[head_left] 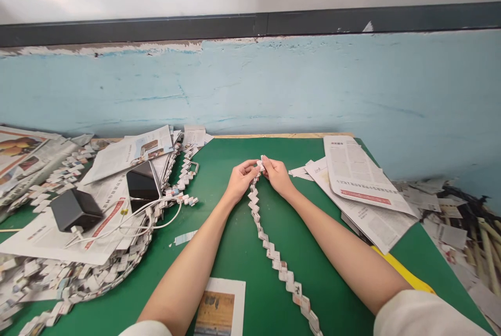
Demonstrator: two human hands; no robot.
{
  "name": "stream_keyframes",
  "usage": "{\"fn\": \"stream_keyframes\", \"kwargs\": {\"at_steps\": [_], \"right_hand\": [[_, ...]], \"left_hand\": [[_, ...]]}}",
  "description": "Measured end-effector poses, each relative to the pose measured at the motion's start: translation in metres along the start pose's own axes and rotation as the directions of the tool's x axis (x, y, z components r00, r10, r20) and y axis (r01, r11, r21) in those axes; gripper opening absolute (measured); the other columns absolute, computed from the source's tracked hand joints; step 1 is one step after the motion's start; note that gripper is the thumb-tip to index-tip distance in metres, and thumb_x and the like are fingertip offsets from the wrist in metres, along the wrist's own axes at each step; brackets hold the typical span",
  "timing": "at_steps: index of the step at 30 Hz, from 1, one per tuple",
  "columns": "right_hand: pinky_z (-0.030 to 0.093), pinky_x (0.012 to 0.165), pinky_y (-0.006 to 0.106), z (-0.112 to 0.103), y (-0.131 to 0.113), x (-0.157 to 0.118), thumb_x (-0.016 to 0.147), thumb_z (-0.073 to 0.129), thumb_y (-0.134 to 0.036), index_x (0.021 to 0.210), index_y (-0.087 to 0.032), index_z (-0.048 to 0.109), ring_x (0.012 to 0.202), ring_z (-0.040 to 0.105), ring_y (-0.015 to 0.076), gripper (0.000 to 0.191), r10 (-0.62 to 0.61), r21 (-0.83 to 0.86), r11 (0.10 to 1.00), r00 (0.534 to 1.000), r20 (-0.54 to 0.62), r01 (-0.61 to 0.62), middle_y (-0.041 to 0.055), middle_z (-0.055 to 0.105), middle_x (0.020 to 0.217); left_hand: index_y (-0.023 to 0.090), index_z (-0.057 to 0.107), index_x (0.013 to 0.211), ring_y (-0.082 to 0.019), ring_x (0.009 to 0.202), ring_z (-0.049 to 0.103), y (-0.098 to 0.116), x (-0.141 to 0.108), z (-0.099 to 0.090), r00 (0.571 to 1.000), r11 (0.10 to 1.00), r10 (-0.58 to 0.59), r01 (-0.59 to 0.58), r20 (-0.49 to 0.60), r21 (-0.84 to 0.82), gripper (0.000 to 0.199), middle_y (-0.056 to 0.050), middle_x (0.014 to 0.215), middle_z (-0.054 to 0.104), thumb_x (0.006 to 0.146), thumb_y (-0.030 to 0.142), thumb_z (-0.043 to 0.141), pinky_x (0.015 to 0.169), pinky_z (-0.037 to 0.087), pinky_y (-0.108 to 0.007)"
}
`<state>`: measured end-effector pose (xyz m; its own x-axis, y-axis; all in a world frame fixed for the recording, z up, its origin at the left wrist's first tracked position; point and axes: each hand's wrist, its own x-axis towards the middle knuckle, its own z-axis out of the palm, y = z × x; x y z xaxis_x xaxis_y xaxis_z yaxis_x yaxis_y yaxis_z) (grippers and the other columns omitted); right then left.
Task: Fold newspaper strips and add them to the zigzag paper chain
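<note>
A zigzag chain of folded newspaper strips (277, 263) runs from my hands down the green table toward me and leaves the view at the bottom edge. My left hand (243, 178) pinches the chain's far end between thumb and fingers. Close beside it, my right hand (277, 173) grips a small folded piece of paper (261, 165) at that same end. The fingertips of both hands almost meet there. Whether the small piece is fully joined to the chain I cannot tell. Below my left forearm lies a printed picture on paper (219, 307).
On the left are a phone (143, 184), a black box-shaped device (76, 210), a white cable (172, 221) and piled paper chains (97, 276). Newspaper sheets (360, 179) and a yellow object (403, 271) lie at right. A blue wall (250, 91) stands behind the green table (336, 294).
</note>
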<state>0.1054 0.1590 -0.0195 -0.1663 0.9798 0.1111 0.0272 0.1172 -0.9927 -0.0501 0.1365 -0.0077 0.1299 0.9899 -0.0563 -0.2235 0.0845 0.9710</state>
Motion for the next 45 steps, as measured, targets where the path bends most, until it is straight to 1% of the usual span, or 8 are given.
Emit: {"fn": "stream_keyframes", "kwargs": {"at_steps": [7,13,17,35,38,41,43,45], "right_hand": [[0.024,0.050,0.027,-0.003,-0.001,-0.001,0.095,0.055,-0.072,0.060,-0.021,0.044,0.052,0.030,0.0111,0.063,0.004,0.037,0.999,1.000,0.012,-0.004,-0.0030,0.038,0.055],[0.026,0.050,0.028,-0.002,0.002,-0.001,0.095,0.052,-0.074,0.058,-0.021,0.043,0.052,0.032,0.0118,0.065,-0.007,-0.010,1.000,0.999,-0.053,0.006,-0.0022,0.039,0.053],[0.026,0.049,0.028,-0.002,0.003,-0.001,0.094,0.051,-0.076,0.059,-0.022,0.042,0.050,0.032,0.0119,0.065,0.020,-0.015,1.000,0.998,-0.063,-0.021,-0.0024,0.039,0.052],[0.029,0.051,0.029,0.000,0.003,0.003,0.096,0.046,-0.075,0.062,-0.024,0.039,0.051,0.034,0.0135,0.062,0.012,-0.072,0.997,0.998,-0.056,-0.016,-0.0037,0.038,0.052],[0.037,0.058,0.028,-0.001,0.000,0.006,0.100,0.045,-0.066,0.073,-0.023,0.047,0.057,0.042,0.0151,0.051,-0.076,-0.103,0.993,0.991,-0.110,0.065,-0.0040,0.044,0.059],[0.045,0.073,0.030,-0.001,-0.008,0.007,0.099,0.051,-0.053,0.099,-0.022,0.052,0.074,0.053,0.0178,0.030,-0.168,-0.221,0.969,0.955,-0.245,0.114,0.0001,0.057,0.083],[0.047,0.079,0.033,0.004,-0.019,0.001,0.096,0.054,-0.045,0.110,-0.020,0.049,0.083,0.055,0.0197,0.029,-0.202,-0.322,0.940,0.948,-0.245,0.117,0.0037,0.057,0.095],[0.049,0.084,0.036,0.014,-0.036,-0.010,0.097,0.052,-0.040,0.116,-0.018,0.048,0.092,0.056,0.0223,0.030,-0.249,-0.407,0.899,0.953,-0.174,0.161,0.0082,0.056,0.104]], "left_hand": [[0.013,0.079,0.100,-0.013,0.064,0.056,0.002,-0.001,0.000,0.999,0.999,0.008,-0.010,0.046,0.043,0.043,-0.006,0.080,0.073,0.075,0.047,0.087,0.063,0.042,-0.026],[0.013,0.077,0.108,-0.011,0.059,0.050,0.006,-0.002,0.000,0.996,0.995,0.049,-0.055,0.070,0.080,0.045,0.001,0.064,0.060,0.080,0.047,0.084,0.060,0.038,-0.025],[0.015,0.074,0.115,-0.011,0.057,0.049,0.007,-0.003,0.001,0.993,0.992,0.073,-0.082,0.094,0.096,0.045,0.003,0.061,0.056,0.083,0.047,0.081,0.058,0.036,-0.024],[0.016,0.073,0.109,-0.011,0.055,0.052,0.003,-0.001,0.003,0.997,0.995,0.066,-0.068,0.036,0.075,0.046,0.003,0.060,0.060,0.079,0.049,0.083,0.056,0.038,-0.024],[0.015,0.072,0.109,-0.011,0.055,0.053,0.003,0.000,0.003,0.998,0.998,0.055,-0.056,0.012,0.038,0.048,0.002,0.063,0.063,0.076,0.048,0.085,0.055,0.038,-0.023],[0.015,0.073,0.109,-0.010,0.056,0.054,0.004,0.002,0.003,0.998,0.999,0.053,-0.053,-0.017,-0.001,0.050,0.002,0.063,0.063,0.073,0.046,0.087,0.054,0.037,-0.022],[0.015,0.072,0.108,-0.011,0.056,0.055,0.004,0.002,0.003,0.998,0.998,0.049,-0.050,-0.035,-0.029,0.051,0.002,0.064,0.063,0.071,0.046,0.088,0.053,0.037,-0.022],[0.015,0.072,0.104,-0.010,0.055,0.055,0.004,0.001,0.003,0.997,0.997,0.049,-0.052,-0.052,-0.062,0.049,0.002,0.064,0.064,0.068,0.044,0.089,0.054,0.038,-0.022]]}}
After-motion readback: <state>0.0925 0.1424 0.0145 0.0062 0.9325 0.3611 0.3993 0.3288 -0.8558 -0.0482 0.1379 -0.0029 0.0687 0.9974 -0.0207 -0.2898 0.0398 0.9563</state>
